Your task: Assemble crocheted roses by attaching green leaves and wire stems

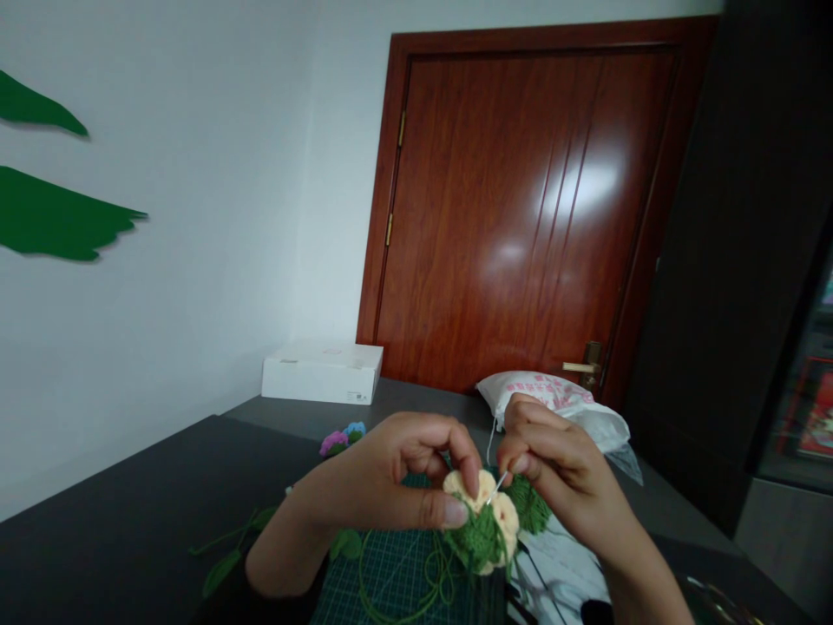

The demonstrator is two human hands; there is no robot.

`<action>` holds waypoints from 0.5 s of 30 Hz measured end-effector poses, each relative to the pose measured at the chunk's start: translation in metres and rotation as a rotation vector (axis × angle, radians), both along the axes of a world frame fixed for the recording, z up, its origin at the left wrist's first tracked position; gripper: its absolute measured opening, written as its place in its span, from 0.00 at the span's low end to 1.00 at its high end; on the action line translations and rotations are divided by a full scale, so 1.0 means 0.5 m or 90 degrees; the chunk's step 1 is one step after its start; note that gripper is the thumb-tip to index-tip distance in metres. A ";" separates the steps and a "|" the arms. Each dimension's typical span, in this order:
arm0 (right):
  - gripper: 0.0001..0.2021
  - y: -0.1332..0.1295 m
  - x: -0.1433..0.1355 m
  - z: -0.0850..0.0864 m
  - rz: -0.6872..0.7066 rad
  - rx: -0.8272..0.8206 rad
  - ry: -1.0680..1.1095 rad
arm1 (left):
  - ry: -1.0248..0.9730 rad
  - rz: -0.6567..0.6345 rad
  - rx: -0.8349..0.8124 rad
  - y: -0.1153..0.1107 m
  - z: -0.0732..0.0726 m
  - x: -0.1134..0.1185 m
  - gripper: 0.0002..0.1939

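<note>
My left hand (423, 473) is closed, pinching a crocheted flower piece (482, 538) with cream petals and a green middle between thumb and fingers. My right hand (553, 451) is closed on a thin silver needle (498, 488), whose tip meets the crochet between the cream petals and the green part. Whether the tip is hooked cannot be seen. Green yarn (439, 577) trails in loops below the piece. Just behind the right fingers sits a green knitted or wound bundle (530, 503), partly hidden.
A green cutting mat (383, 573) lies under my hands on the dark table (162, 486). Pink and blue crocheted flowers (335, 441) and green leaves (225, 569) are at the left. Behind stand a white box (322, 373) and a white plastic bag (547, 391).
</note>
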State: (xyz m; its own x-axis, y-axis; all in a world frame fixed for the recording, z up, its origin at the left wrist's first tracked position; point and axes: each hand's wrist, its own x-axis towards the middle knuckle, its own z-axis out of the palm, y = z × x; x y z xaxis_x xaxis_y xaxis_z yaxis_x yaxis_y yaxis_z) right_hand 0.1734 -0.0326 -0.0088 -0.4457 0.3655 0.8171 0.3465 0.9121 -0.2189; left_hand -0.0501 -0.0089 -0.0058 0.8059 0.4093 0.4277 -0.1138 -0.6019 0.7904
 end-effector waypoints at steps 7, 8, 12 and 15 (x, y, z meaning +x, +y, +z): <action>0.20 0.009 -0.009 -0.010 -0.002 -0.056 0.024 | -0.021 0.015 -0.018 0.001 -0.002 -0.002 0.08; 0.20 0.009 -0.010 -0.012 -0.008 -0.060 0.025 | -0.024 0.016 -0.019 0.001 -0.001 -0.003 0.08; 0.20 0.008 -0.014 -0.016 -0.027 -0.054 0.031 | -0.035 0.031 -0.024 0.001 -0.001 -0.004 0.07; 0.18 0.005 -0.017 -0.015 -0.045 -0.037 0.026 | -0.037 0.043 -0.027 0.002 -0.002 -0.003 0.08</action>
State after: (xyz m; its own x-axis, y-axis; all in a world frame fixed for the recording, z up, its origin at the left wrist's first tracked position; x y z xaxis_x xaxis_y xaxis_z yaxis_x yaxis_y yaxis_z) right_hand 0.1648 -0.0302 -0.0163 -0.3836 0.4428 0.8104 0.3996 0.8708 -0.2866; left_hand -0.0513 -0.0077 -0.0067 0.7505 0.4802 0.4540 -0.1202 -0.5764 0.8083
